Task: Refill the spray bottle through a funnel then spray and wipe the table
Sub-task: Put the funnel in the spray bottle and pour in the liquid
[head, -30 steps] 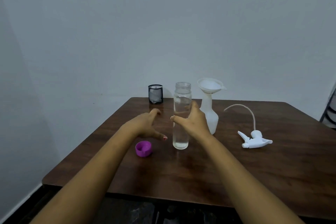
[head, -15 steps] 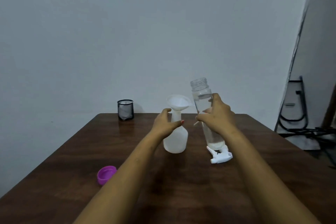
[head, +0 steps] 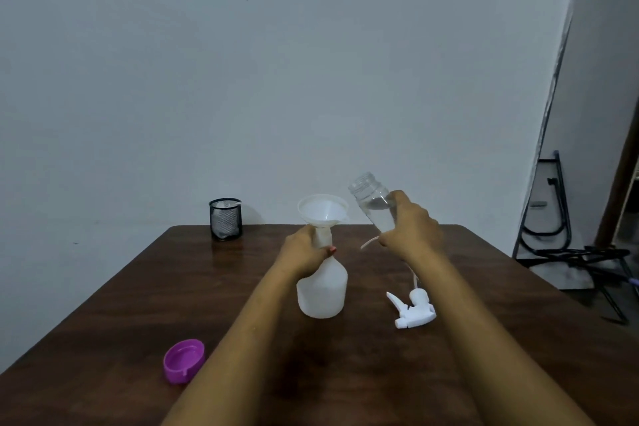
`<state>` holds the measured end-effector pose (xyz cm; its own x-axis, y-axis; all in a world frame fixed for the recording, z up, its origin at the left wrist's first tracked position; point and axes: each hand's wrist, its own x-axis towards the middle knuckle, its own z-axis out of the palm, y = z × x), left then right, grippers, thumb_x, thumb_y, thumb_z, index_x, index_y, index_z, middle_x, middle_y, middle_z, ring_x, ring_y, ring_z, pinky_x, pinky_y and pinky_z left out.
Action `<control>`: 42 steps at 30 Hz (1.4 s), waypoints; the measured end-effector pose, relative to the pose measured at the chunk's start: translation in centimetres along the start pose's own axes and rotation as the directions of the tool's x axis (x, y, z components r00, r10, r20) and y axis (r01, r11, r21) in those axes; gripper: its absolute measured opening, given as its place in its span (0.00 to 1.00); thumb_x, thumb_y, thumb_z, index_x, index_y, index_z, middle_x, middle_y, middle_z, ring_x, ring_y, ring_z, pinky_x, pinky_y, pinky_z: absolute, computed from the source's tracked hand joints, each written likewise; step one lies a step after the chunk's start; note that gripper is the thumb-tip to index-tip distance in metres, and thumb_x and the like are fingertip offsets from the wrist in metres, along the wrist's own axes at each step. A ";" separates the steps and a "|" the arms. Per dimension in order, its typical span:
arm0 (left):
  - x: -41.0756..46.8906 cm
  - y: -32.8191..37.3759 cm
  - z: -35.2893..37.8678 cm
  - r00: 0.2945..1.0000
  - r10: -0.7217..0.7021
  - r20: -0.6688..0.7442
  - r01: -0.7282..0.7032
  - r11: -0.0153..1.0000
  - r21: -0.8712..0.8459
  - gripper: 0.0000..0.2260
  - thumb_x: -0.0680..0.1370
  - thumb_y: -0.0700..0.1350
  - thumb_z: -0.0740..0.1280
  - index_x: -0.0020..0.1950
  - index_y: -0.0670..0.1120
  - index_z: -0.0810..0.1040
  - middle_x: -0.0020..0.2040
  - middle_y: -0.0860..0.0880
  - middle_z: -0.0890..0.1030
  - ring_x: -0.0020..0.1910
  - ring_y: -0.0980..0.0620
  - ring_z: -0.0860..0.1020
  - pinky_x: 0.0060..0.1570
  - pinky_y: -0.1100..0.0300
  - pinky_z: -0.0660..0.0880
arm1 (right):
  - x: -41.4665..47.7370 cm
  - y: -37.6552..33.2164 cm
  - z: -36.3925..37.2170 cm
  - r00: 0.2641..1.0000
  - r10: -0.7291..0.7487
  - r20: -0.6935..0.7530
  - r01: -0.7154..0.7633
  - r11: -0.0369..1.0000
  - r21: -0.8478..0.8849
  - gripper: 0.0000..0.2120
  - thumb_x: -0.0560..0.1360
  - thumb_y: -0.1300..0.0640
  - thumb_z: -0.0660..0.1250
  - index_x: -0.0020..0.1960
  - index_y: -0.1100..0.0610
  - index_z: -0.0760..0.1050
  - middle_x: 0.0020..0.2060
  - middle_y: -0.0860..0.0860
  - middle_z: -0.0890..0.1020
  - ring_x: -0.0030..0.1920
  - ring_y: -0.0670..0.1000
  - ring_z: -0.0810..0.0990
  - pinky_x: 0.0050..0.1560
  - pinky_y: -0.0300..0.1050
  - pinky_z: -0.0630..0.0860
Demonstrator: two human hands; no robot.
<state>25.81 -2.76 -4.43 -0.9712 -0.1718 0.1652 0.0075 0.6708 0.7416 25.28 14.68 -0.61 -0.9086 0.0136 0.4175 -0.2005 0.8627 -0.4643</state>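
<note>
While the left hand (head: pixel 304 251) gripped the spray bottle (head: pixel 322 287) by its neck on the table (head: pixel 138 304), the right hand (head: pixel 409 230) clasped a clear bottle (head: pixel 371 206) tilted beside the funnel (head: pixel 323 211); pouring too fast or off-centre would likely spill water.

A black wire-mesh cylindrical cup (head: pixel 225 218) stands upright near the far left corner of the dark brown wooden bench (head: pixel 121 315) (something pale sits inside it). A black metal folding frame (head: pixel 567 245) rests on the floor at right.
</note>
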 end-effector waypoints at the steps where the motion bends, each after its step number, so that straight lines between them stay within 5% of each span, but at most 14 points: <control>1: -0.1 0.0 -0.2 1.000 -0.002 0.011 0.002 1.000 0.005 0.24 0.76 0.49 0.68 0.70 0.44 0.67 0.68 0.43 0.73 0.66 0.44 0.72 0.63 0.51 0.71 | 0.0 -0.1 0.2 1.000 -0.005 -0.005 0.005 1.000 -0.006 0.29 0.69 0.60 0.72 0.66 0.49 0.64 0.56 0.54 0.78 0.52 0.58 0.79 0.43 0.47 0.73; 10: -0.2 0.5 -0.7 0.997 -0.027 0.066 0.024 0.998 0.053 0.25 0.77 0.48 0.67 0.71 0.44 0.64 0.69 0.42 0.71 0.66 0.44 0.71 0.62 0.52 0.70 | 0.1 -1.2 1.3 0.993 -0.061 -0.097 0.055 0.996 -0.072 0.25 0.72 0.65 0.67 0.65 0.50 0.66 0.56 0.55 0.76 0.54 0.62 0.78 0.52 0.53 0.74; 19: -0.3 0.4 -0.7 0.997 -0.030 0.066 0.027 0.998 0.055 0.26 0.77 0.49 0.67 0.72 0.44 0.63 0.70 0.42 0.70 0.68 0.43 0.70 0.65 0.50 0.70 | 0.9 -1.4 1.4 0.964 -0.153 -0.219 0.098 0.966 -0.241 0.31 0.69 0.68 0.67 0.68 0.50 0.65 0.60 0.55 0.76 0.59 0.63 0.75 0.64 0.59 0.69; 42: -0.3 0.0 -0.6 0.998 -0.018 0.065 0.015 0.999 0.048 0.24 0.76 0.50 0.67 0.70 0.45 0.65 0.68 0.43 0.71 0.66 0.43 0.72 0.64 0.49 0.71 | 0.9 -1.7 1.0 0.953 -0.184 -0.240 0.105 0.946 -0.307 0.31 0.69 0.68 0.69 0.68 0.50 0.66 0.61 0.54 0.76 0.64 0.64 0.72 0.71 0.62 0.60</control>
<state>26.23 -3.17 -4.05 -0.9846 -0.1365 0.1096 -0.0181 0.7020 0.7120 24.43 12.71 -0.21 -0.7411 -0.0239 0.6710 -0.1724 0.9726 -0.1558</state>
